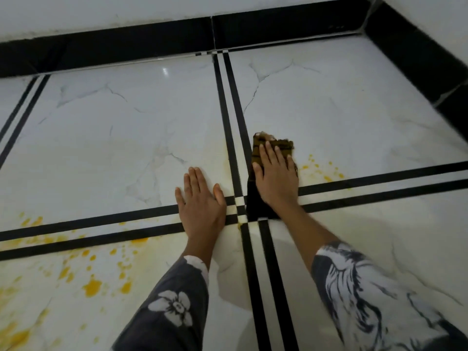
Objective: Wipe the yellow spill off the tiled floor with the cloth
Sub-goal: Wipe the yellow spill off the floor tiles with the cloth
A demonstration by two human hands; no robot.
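Note:
A dark brown-black cloth (258, 148) lies flat on the white tiled floor (126, 138), partly over the black tile stripes. My right hand (274, 173) presses flat on top of it, fingers pointing away from me. Just right of the cloth are small yellow spill drops (321, 171). A larger yellow spill (92, 285) is spattered over the lower left tiles, with a patch at the bottom left corner. My left hand (200, 201) rests flat on the bare floor, fingers spread, holding nothing, to the left of the stripe crossing.
A black skirting (152, 39) runs along the white wall at the back and turns down the right side (417, 54). Double black stripes (238, 138) cross the floor between the tiles. My patterned sleeves cover both forearms.

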